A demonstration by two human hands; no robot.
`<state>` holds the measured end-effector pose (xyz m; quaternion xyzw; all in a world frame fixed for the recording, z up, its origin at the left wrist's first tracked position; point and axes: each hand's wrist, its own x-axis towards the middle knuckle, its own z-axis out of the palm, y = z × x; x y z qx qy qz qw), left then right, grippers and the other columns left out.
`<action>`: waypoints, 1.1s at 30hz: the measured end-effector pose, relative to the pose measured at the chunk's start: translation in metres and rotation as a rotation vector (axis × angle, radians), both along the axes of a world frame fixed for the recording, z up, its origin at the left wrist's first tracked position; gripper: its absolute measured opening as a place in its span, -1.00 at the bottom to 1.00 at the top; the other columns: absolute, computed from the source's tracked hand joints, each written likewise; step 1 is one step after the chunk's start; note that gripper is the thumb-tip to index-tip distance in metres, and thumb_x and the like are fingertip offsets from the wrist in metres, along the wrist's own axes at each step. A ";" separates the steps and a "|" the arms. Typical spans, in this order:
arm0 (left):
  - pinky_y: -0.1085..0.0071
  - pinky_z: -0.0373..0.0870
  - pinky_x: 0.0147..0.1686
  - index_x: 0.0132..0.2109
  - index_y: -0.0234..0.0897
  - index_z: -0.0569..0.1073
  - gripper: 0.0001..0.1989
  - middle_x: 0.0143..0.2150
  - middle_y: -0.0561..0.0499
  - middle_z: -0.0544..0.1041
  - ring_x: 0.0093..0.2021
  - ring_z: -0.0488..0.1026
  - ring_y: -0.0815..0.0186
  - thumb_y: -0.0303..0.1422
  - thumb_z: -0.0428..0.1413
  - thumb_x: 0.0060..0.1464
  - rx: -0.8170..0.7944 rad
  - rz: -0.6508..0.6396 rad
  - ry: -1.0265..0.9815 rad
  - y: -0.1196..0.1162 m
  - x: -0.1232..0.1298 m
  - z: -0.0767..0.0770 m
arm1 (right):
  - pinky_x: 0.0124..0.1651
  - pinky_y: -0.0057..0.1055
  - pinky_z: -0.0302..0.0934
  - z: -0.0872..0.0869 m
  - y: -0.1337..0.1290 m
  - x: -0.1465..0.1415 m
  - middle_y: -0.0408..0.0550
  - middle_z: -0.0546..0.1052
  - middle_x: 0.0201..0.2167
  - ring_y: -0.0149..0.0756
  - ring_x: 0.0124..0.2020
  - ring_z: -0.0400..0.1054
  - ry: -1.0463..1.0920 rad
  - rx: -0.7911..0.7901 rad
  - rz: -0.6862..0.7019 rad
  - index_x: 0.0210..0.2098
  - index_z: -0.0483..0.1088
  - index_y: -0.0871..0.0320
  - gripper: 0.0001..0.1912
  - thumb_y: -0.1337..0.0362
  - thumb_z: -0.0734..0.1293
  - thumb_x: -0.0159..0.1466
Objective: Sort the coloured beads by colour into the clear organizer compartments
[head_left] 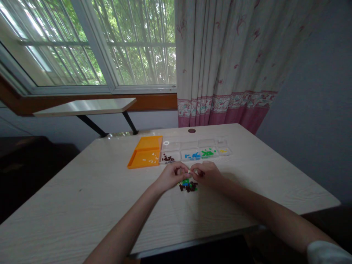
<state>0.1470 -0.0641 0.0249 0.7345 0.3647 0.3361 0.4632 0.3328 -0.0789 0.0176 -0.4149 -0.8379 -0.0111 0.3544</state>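
My left hand (pixel 171 176) and my right hand (pixel 208 173) meet above the table, fingertips pinched together around a tiny white piece (pixel 189 171). Both hands' fingers are closed on it. Just below them lies a pile of dark brown pieces (pixel 189 187), with a green piece (pixel 186 181) and some blue at its upper edge, partly hidden by my hands. Beyond are clear trays holding brown pieces (pixel 167 158), blue pieces (pixel 193 155), green pieces (pixel 208 153) and a few yellow pieces (pixel 223 150).
An orange case (pixel 148 143) lies open left of the trays, with white pieces in its near half. The pale wooden table (pixel 90 190) reaches the curtain (pixel 220 73). At the back left, a raised shelf (pixel 90 106) stands on black supports below the window.
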 end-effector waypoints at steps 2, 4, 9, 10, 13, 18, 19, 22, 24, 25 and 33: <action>0.61 -0.02 -0.63 -0.34 -0.37 0.42 -0.73 -0.61 0.17 0.18 -0.61 0.06 0.54 -0.22 0.16 -0.12 0.058 0.034 0.011 0.000 0.000 0.002 | -0.43 -0.52 0.02 -0.001 0.000 0.000 -0.22 0.35 -0.74 -0.48 -0.65 0.19 0.000 -0.016 -0.001 -0.43 0.42 0.12 -0.82 0.21 0.22 0.15; 0.59 0.04 -0.60 -0.34 -0.37 0.43 -0.74 -0.57 0.13 0.24 -0.57 0.10 0.52 -0.22 0.16 -0.11 0.131 0.078 0.034 -0.001 0.001 0.003 | -0.43 -0.52 0.03 -0.001 0.000 0.000 -0.22 0.35 -0.74 -0.47 -0.65 0.19 0.000 -0.028 -0.010 -0.43 0.42 0.13 -0.82 0.21 0.22 0.15; 0.55 0.14 -0.52 -0.35 -0.35 0.48 -0.80 -0.49 0.04 0.36 -0.51 0.21 0.46 -0.26 0.12 -0.04 0.257 0.114 0.105 -0.001 0.001 0.007 | -0.43 -0.52 0.03 0.001 -0.001 0.000 -0.21 0.36 -0.72 -0.47 -0.64 0.20 -0.015 -0.059 -0.023 -0.44 0.43 0.13 -0.82 0.19 0.24 0.14; 0.54 0.16 -0.50 -0.35 -0.34 0.48 -0.81 -0.48 0.03 0.38 -0.49 0.23 0.45 -0.28 0.10 -0.02 0.274 0.119 0.105 -0.001 0.001 0.008 | -0.42 -0.51 0.03 0.001 -0.001 0.000 -0.21 0.36 -0.72 -0.47 -0.63 0.21 -0.014 -0.061 -0.019 -0.43 0.43 0.12 -0.82 0.19 0.24 0.15; 0.51 0.20 -0.43 -0.34 -0.33 0.47 -0.84 -0.45 0.01 0.40 -0.43 0.29 0.41 -0.31 0.07 0.01 0.333 0.170 0.094 -0.001 -0.001 0.011 | -0.42 -0.51 0.04 0.001 0.001 0.002 -0.21 0.38 -0.71 -0.47 -0.63 0.22 -0.028 -0.082 0.016 -0.39 0.43 0.11 -0.82 0.20 0.23 0.17; 0.50 0.22 -0.40 -0.34 -0.32 0.44 -0.85 -0.40 -0.01 0.41 -0.38 0.31 0.38 -0.32 0.04 0.04 0.466 0.300 0.080 -0.003 -0.008 0.019 | -0.43 -0.54 0.04 0.010 0.006 0.015 -0.20 0.42 -0.65 -0.48 -0.60 0.25 -0.131 -0.185 0.151 -0.35 0.43 0.12 -0.82 0.21 0.23 0.18; 0.50 0.23 -0.39 -0.34 -0.31 0.43 -0.85 -0.39 -0.02 0.42 -0.37 0.32 0.38 -0.33 0.04 0.05 0.490 0.323 0.076 -0.004 -0.010 0.021 | -0.44 -0.55 0.04 0.013 0.006 0.019 -0.20 0.43 -0.64 -0.48 -0.59 0.25 -0.161 -0.234 0.190 -0.34 0.43 0.12 -0.82 0.20 0.24 0.18; 0.48 0.26 -0.35 -0.33 -0.30 0.43 -0.86 -0.36 -0.03 0.43 -0.34 0.33 0.36 -0.34 0.02 0.06 0.537 0.391 0.057 -0.006 -0.014 0.026 | -0.48 -0.58 0.04 0.019 0.007 0.026 -0.22 0.42 -0.64 -0.50 -0.60 0.26 -0.209 -0.431 0.295 -0.34 0.44 0.12 -0.81 0.16 0.28 0.13; 0.46 0.28 -0.32 -0.32 -0.30 0.43 -0.87 -0.36 -0.03 0.43 -0.33 0.35 0.35 -0.34 0.02 0.06 0.557 0.424 0.030 -0.007 -0.015 0.028 | -0.49 -0.60 0.05 0.020 0.007 0.028 -0.24 0.41 -0.65 -0.51 -0.61 0.26 -0.214 -0.534 0.340 -0.33 0.44 0.11 -0.80 0.16 0.32 0.08; 0.46 0.29 -0.31 -0.32 -0.30 0.43 -0.87 -0.36 -0.03 0.44 -0.32 0.35 0.35 -0.35 0.03 0.05 0.565 0.436 0.014 -0.007 -0.015 0.029 | -0.50 -0.61 0.06 0.019 0.007 0.028 -0.25 0.40 -0.65 -0.52 -0.61 0.27 -0.216 -0.559 0.350 -0.33 0.44 0.11 -0.80 0.17 0.33 0.06; 0.46 0.30 -0.31 -0.34 -0.29 0.44 -0.84 -0.37 -0.02 0.44 -0.32 0.37 0.35 -0.30 0.04 0.04 0.576 0.508 -0.028 -0.007 -0.014 0.029 | -0.48 -0.60 0.08 0.021 0.006 0.026 -0.23 0.45 -0.61 -0.52 -0.59 0.29 -0.208 -0.592 0.345 -0.36 0.45 0.13 -0.84 0.23 0.30 0.09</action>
